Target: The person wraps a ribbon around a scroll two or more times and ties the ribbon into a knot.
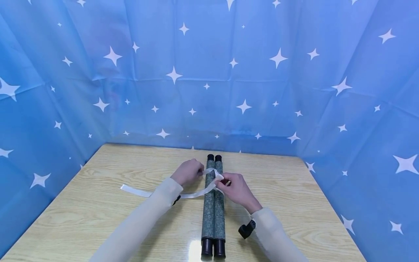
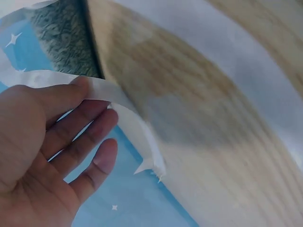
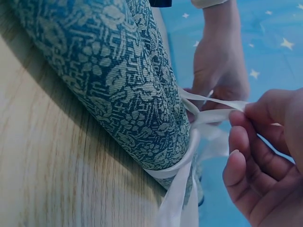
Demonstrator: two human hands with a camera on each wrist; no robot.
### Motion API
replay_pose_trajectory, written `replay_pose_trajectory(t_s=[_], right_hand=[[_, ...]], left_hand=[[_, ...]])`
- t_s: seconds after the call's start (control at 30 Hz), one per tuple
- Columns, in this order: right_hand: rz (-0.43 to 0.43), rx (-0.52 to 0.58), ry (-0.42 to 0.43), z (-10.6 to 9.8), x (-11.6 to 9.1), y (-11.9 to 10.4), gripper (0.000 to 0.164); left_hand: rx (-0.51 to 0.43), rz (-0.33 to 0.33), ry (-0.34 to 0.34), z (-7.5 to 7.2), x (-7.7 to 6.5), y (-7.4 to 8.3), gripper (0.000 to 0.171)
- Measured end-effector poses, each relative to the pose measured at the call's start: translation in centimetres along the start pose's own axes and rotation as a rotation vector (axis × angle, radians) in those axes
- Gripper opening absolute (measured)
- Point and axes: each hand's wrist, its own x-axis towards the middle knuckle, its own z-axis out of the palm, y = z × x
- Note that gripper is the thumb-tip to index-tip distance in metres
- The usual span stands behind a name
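Observation:
A scroll rolled from both sides into two parallel rolls (image 1: pixel 208 214), covered in grey-green patterned fabric with dark end knobs, lies lengthwise on the table. A white ribbon (image 1: pixel 193 195) goes round it; in the right wrist view the ribbon (image 3: pixel 171 171) wraps the rolls, with strands hanging down. My left hand (image 1: pixel 188 171), left of the scroll, pinches one ribbon strand between thumb and finger; its frayed end (image 2: pixel 158 165) hangs past the fingers in the left wrist view. My right hand (image 1: pixel 239 189) pinches a folded loop of ribbon over the right roll.
The pale wooden table (image 1: pixel 82 203) carries the scroll near its middle. One long ribbon tail (image 1: pixel 134 190) stretches left across it, passing under the left forearm. A blue curtain (image 1: pixel 209 91) with white stars hangs at the back and sides. Both wrists wear black devices (image 1: pixel 247 229).

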Motion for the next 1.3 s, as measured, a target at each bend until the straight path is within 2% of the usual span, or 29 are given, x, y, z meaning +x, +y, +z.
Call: replay_pose_trajectory(t_s=[0.2, 0.37, 0.6, 0.8, 1.0, 1.3], right_hand=[[0.009, 0.008, 0.000, 0.1, -0.1, 0.1, 0.011], [0.009, 0.014, 0.005, 0.1, -0.1, 0.3, 0.011], [0.014, 0.012, 0.004, 0.0, -0.1, 0.5, 0.012], [0.006, 0.016, -0.005, -0.2, -0.1, 0.5, 0.012], [-0.002, 0.004, -0.002, -0.2, 0.0, 0.5, 0.012], [-0.001, -0.003, -0.004, -0.2, 0.1, 0.5, 0.012]], left_hand=[[-0.040, -0.001, 0.010, -1.4, -0.5, -0.4, 0.012], [-0.090, -0.001, 0.015, -3.2, -1.3, -0.7, 0.011], [-0.257, -0.019, -0.038, -5.9, -2.9, -0.7, 0.012], [-0.351, -0.056, -0.080, -7.8, -4.1, -0.6, 0.011], [-0.482, -0.122, -0.122, -8.2, -5.6, -0.5, 0.012], [-0.774, -0.165, -0.162, -7.6, -7.8, 0.4, 0.015]])
